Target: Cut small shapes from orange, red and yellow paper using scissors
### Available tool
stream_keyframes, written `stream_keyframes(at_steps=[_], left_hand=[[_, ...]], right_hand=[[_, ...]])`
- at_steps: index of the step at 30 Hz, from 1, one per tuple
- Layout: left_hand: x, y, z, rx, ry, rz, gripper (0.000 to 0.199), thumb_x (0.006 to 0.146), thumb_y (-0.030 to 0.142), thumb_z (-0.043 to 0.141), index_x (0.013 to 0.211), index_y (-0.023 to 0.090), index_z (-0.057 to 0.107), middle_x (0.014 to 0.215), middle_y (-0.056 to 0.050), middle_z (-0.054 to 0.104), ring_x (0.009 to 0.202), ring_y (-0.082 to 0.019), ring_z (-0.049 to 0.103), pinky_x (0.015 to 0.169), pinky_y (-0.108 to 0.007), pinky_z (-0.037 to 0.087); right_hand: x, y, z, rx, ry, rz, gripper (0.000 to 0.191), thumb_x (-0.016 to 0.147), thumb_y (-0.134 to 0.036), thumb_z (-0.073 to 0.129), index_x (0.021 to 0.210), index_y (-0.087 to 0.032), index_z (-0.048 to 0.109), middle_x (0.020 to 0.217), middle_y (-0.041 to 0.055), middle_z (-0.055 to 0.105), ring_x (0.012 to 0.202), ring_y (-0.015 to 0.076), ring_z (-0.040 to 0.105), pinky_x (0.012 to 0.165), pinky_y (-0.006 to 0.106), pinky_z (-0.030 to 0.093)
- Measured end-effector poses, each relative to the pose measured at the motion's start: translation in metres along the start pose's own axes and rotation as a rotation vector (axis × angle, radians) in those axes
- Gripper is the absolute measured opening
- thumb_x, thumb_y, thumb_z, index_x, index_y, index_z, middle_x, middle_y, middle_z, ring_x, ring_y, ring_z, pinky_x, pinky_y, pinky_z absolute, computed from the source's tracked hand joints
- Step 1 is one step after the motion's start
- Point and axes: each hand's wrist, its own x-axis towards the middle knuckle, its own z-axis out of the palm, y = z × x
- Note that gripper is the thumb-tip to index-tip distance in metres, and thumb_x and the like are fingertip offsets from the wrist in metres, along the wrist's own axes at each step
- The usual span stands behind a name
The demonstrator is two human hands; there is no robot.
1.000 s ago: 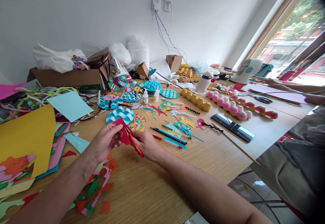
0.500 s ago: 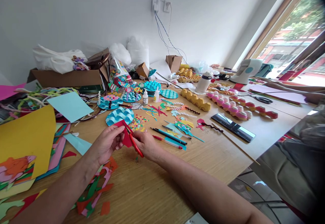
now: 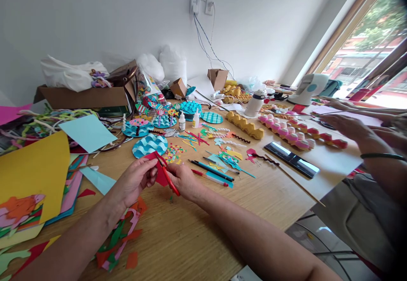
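My left hand pinches a small piece of red paper between thumb and fingers, above the front of the table. Closed around the handles of red scissors is my right hand. The scissor blades lie at the upper part of the red paper, close to my left fingertips. Beyond the hands lies a blue wavy paper disc, with a heap of colored confetti beside it. Several paper scraps lie under my left forearm.
Pens lie right of my hands, near a black phone-like slab and a wooden stick. Glue bottles stand farther back. Yellow paper covers the left side. Another person's hand reaches in at right.
The other person's hands and arm have come farther over the table at right. My hands stay almost in place, and the scissor blades appear slightly more closed on the red paper.
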Motion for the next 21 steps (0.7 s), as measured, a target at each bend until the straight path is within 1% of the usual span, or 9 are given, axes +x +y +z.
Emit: stream_keyframes(at_steps=[4,7,10,13,16,18,21], left_hand=[[0.001,-0.003,-0.001,-0.003,0.018,0.005,0.023,0.058,0.028,0.077,0.061,0.016,0.058,0.05,0.004,0.057,0.042,-0.007,0.05,0.041,-0.017,0.036],[0.003,-0.004,-0.002,0.016,0.023,0.039,0.023,0.057,0.028,0.078,0.071,0.014,0.066,0.062,-0.001,0.067,0.053,-0.011,0.059,0.049,-0.02,0.043],[0.006,-0.004,-0.003,0.016,-0.007,0.097,0.03,0.06,0.029,0.077,0.085,0.013,0.072,0.072,-0.004,0.073,0.065,-0.015,0.065,0.061,-0.023,0.049],[0.006,-0.004,-0.003,0.003,-0.057,0.105,0.034,0.062,0.028,0.075,0.094,0.015,0.073,0.074,-0.005,0.074,0.068,-0.016,0.067,0.067,-0.025,0.05],[0.007,-0.004,-0.003,-0.012,-0.093,0.109,0.024,0.063,0.025,0.074,0.084,0.013,0.074,0.074,-0.007,0.075,0.069,-0.017,0.068,0.07,-0.024,0.051],[0.008,-0.004,-0.004,-0.033,-0.088,0.122,0.017,0.064,0.023,0.073,0.077,0.012,0.075,0.074,-0.008,0.075,0.071,-0.018,0.068,0.07,-0.024,0.052],[0.011,-0.003,-0.006,-0.089,-0.065,0.138,0.012,0.065,0.019,0.072,0.075,0.012,0.074,0.077,-0.009,0.075,0.075,-0.02,0.07,0.069,-0.026,0.054]], right_hand=[[0.001,0.0,0.0,-0.015,-0.004,0.008,0.029,0.092,-0.028,0.045,0.066,-0.016,0.051,0.056,-0.0038,0.045,0.05,0.0077,0.038,0.047,0.019,0.026],[0.001,0.001,0.0,-0.023,-0.005,0.0,0.031,0.091,-0.029,0.045,0.064,-0.016,0.049,0.055,-0.0043,0.042,0.05,0.0078,0.036,0.047,0.021,0.025],[0.001,0.002,0.0,-0.009,-0.017,-0.017,0.031,0.092,-0.032,0.044,0.066,-0.017,0.05,0.055,-0.0042,0.043,0.049,0.0078,0.037,0.048,0.021,0.025],[0.0,0.002,0.0,0.014,-0.026,-0.027,0.03,0.093,-0.032,0.044,0.067,-0.017,0.049,0.055,-0.004,0.045,0.049,0.008,0.039,0.048,0.021,0.027],[-0.001,0.002,0.0,0.061,-0.031,-0.035,0.03,0.093,-0.032,0.043,0.067,-0.018,0.048,0.055,-0.0035,0.047,0.049,0.0078,0.04,0.048,0.02,0.028],[-0.002,0.002,0.0,0.112,-0.029,-0.033,0.03,0.092,-0.032,0.043,0.066,-0.018,0.048,0.054,-0.0036,0.047,0.049,0.0077,0.04,0.047,0.02,0.029],[-0.002,0.001,0.001,0.249,0.016,-0.003,0.035,0.089,-0.042,0.046,0.064,-0.018,0.047,0.051,-0.0047,0.043,0.047,0.008,0.04,0.046,0.02,0.03]])
